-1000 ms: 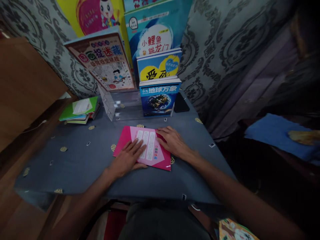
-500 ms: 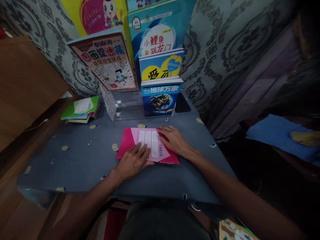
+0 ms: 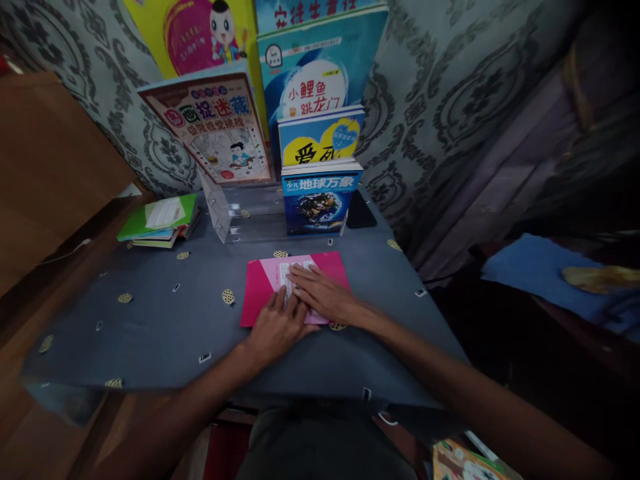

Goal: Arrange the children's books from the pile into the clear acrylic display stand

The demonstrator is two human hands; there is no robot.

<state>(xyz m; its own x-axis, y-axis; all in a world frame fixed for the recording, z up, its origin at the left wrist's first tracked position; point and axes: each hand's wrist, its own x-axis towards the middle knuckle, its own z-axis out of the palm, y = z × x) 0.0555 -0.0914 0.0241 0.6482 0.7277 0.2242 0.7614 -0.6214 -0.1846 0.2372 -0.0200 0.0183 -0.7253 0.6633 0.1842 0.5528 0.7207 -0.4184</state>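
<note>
A pink book [image 3: 258,288] lies flat on the table in front of me, its printed white text panels partly covered by my hands. My left hand [image 3: 280,327] rests on the book's near edge, fingers stretched out over the cover. Across the middle of the cover lies my right hand [image 3: 323,293], flat with its fingers extended to the left. The fingertips of both hands are close together, and neither hand grips anything.
Behind the book, a clear stand [image 3: 216,207] holds several upright books, among them a blue one with a globe [image 3: 318,205]. A dark phone [image 3: 361,211] lies right of it. A stack of books with a green top [image 3: 160,219] sits at the left on the patterned tablecloth [image 3: 165,333].
My right hand has slid left from the book's right side to its middle, nearer my left hand. The book lies turned slightly, squarer to me.
</note>
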